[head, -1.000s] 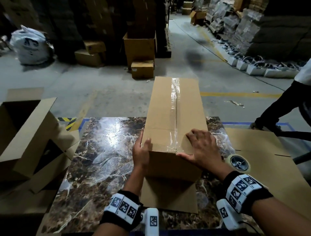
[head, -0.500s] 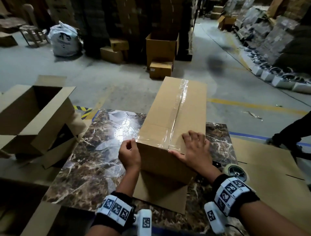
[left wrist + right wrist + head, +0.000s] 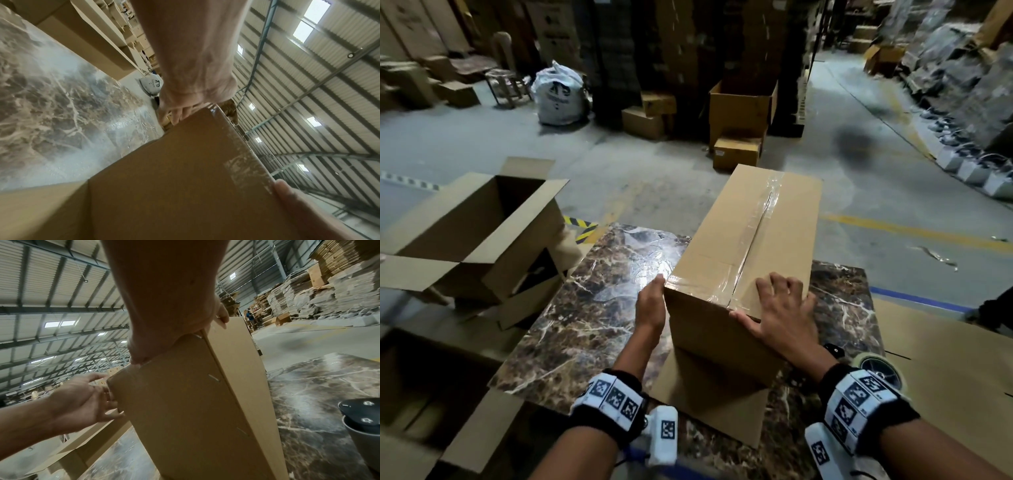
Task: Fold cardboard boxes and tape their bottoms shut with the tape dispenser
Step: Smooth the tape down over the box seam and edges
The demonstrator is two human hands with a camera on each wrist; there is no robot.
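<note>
A long cardboard box (image 3: 750,246) lies on the marble table (image 3: 585,318), with clear tape along its top seam and down over the near end. My left hand (image 3: 652,301) presses with straight fingers against the box's left side at the near corner (image 3: 82,400). My right hand (image 3: 780,308) lies spread on the top near the end, its thumb on the near end face. An open flap (image 3: 709,404) sticks out under the box toward me. The tape dispenser (image 3: 878,370) stands on the table behind my right wrist (image 3: 362,418).
An open cardboard box (image 3: 482,233) stands left of the table. A flat cardboard sheet (image 3: 945,359) lies at the right. On the floor beyond are small boxes (image 3: 736,150) and a white sack (image 3: 558,96). A dark-clothed person (image 3: 996,308) is at the right edge.
My left hand has gone from the box's top edge, through a curled pose, to flat against its left side. The right hand stays on the top. My view has turned left.
</note>
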